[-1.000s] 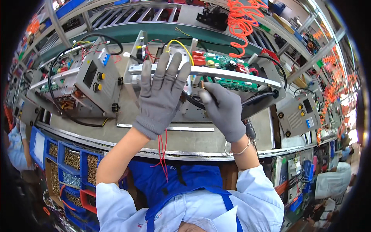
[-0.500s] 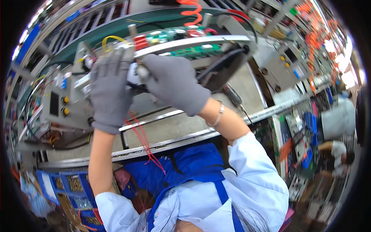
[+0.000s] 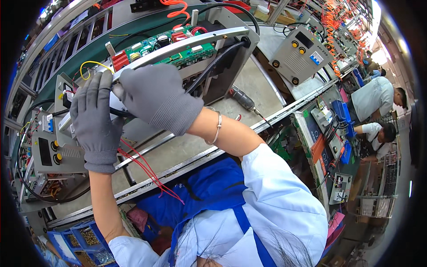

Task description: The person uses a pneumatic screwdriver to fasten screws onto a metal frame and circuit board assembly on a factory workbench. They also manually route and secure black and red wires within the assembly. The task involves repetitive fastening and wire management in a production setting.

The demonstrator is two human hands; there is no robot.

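A grey metal machine chassis with green circuit boards stands before me on the bench. My left hand, in a grey glove, lies against the chassis's left end with its fingers stretched upward. Close beside it, my gloved right hand is closed at the same end. What its fingers grip is mostly hidden; only a small pale bit shows. A black cable runs along the chassis and passes under the right hand. A yellow wire loops above the left fingertips. Thin red wires hang below the hands.
A power screwdriver lies on the bench right of the chassis. Grey units with yellow knobs stand at left and right. Blue bins of small metal parts sit lower left. An orange coiled hose hangs above; two people are at far right.
The view has shifted, so the chassis and both hands appear farther left. Both hands stay at the chassis's left end, the right one still closed.
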